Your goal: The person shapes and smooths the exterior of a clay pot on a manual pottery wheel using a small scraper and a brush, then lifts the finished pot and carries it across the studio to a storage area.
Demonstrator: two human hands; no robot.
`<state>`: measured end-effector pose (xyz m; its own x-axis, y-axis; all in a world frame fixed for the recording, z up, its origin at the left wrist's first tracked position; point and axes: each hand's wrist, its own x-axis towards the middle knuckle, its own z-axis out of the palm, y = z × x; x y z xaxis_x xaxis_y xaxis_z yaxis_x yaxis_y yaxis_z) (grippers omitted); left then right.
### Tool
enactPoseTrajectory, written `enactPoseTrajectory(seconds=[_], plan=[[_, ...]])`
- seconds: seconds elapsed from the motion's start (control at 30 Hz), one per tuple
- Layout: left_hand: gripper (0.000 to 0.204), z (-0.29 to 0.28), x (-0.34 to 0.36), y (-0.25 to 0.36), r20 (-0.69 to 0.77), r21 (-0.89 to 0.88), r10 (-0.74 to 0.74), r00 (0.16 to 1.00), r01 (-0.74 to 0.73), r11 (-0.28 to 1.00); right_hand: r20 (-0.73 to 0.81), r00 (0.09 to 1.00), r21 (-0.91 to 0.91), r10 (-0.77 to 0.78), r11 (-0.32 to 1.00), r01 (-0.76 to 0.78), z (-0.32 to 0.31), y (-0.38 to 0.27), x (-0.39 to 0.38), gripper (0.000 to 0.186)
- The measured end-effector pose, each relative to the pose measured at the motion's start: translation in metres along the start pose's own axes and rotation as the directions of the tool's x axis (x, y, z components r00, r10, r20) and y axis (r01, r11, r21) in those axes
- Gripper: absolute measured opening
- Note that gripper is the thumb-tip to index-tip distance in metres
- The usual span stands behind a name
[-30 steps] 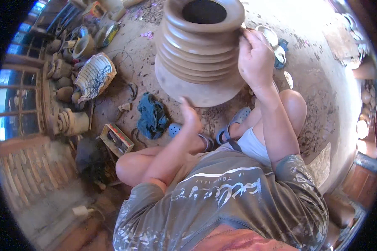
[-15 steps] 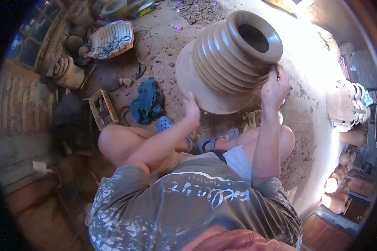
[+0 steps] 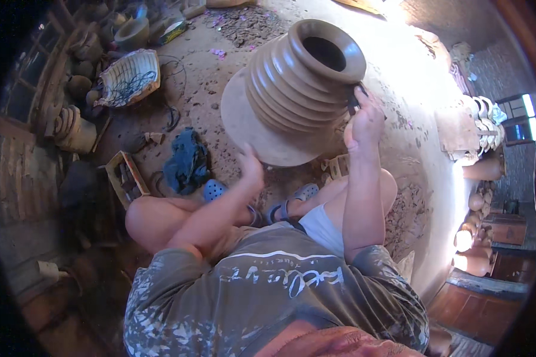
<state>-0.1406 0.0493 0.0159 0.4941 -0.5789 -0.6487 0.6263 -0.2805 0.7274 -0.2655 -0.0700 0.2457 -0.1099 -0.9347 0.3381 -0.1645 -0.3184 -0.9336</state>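
A brown clay pot (image 3: 298, 89) with a dark mouth, thick lip and ridged sides stands tilted in the view on a round pale wheel (image 3: 241, 131). My right hand (image 3: 366, 119) is closed on a small dark tool (image 3: 352, 102) at the right side of the pot, just under the lip. My left hand (image 3: 251, 166) is at the wheel's front edge with fingers extended, holding nothing; whether it touches the edge is unclear. My crossed legs and grey sandals (image 3: 214, 190) lie below the wheel.
A dark teal cloth (image 3: 184, 162), a narrow box of tools (image 3: 124, 178) and a ribbed basket with cord (image 3: 131, 77) lie to the left among pots (image 3: 131, 33). Clay scraps (image 3: 411, 208) cover floor at the right, where more pots (image 3: 476, 172) line the far side.
The whole view has turned and shifted as my head moved. My right hand stays by the pot's lip, where the dark tool now shows. My left hand remains near the wheel's front edge.
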Motion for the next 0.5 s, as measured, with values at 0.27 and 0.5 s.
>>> enactPoseTrajectory(seconds=[0.27, 0.5], plan=[[0.080, -0.012, 0.025, -0.055, 0.075, 0.228, -0.017, 0.997, -0.001, 0.974, 0.030, 0.995, 0.243, 0.095, 0.965, -0.100, 0.012, 0.008, -0.001, 0.039], [0.087, -0.003, -0.014, -0.006, 0.130, -0.131, -0.160, 0.978, 0.177, 0.975, 0.046, 0.992, 0.281, 0.115, 0.952, -0.124, -0.002, 0.008, -0.007, 0.040]])
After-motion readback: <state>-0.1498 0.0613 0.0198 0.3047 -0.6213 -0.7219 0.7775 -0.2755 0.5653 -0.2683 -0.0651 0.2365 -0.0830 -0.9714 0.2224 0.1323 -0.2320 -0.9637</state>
